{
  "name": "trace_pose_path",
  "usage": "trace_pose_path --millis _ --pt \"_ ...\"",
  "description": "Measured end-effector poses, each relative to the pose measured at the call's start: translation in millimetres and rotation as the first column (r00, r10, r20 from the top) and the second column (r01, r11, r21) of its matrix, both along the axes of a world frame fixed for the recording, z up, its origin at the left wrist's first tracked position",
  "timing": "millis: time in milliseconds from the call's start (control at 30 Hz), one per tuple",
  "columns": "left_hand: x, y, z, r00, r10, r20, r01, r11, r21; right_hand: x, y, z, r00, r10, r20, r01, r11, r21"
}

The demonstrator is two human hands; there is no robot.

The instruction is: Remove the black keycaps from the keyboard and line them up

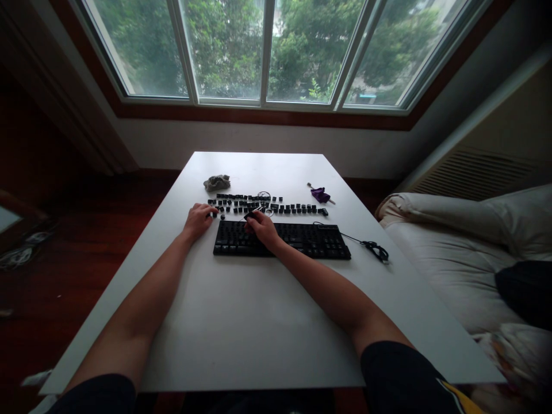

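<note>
A black computer keyboard point(302, 240) lies across the white table, its keys facing up. Over its left half, my right hand point(262, 228) is closed, with a small black tool that looks like a keycap puller point(250, 216) in its fingertips. My left hand point(199, 219) rests on the table left of the keyboard. Its bent fingers come together at a loose black keycap point(214, 215). Behind the keyboard, many black keycaps point(297, 208) stand in rough rows. Thin pale loops point(269, 212) show just behind my right hand; their kind is unclear.
A crumpled grey cloth point(217, 183) lies at the back left of the table point(241, 328). A purple cloth-like item point(320, 195) with a thin stick is at the back right. The coiled black cable point(376, 250) sits right of the keyboard. A sofa point(444, 253) borders the table's right side.
</note>
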State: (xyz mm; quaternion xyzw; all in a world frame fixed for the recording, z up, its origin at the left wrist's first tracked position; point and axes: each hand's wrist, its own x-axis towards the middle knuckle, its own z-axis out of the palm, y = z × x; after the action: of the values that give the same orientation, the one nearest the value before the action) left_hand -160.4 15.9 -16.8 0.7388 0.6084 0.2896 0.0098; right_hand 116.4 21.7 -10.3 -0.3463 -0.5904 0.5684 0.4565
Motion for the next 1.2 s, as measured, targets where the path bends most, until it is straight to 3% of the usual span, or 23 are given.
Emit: trace_pose_path --millis 1200 --pt "0.5 -0.7 2.3 0.999 0.026 -0.048 -0.024 0.998 0.049 -0.7 1.1 -2.4 0.999 0.006 -0.038 -0.006 1.000 -0.005"
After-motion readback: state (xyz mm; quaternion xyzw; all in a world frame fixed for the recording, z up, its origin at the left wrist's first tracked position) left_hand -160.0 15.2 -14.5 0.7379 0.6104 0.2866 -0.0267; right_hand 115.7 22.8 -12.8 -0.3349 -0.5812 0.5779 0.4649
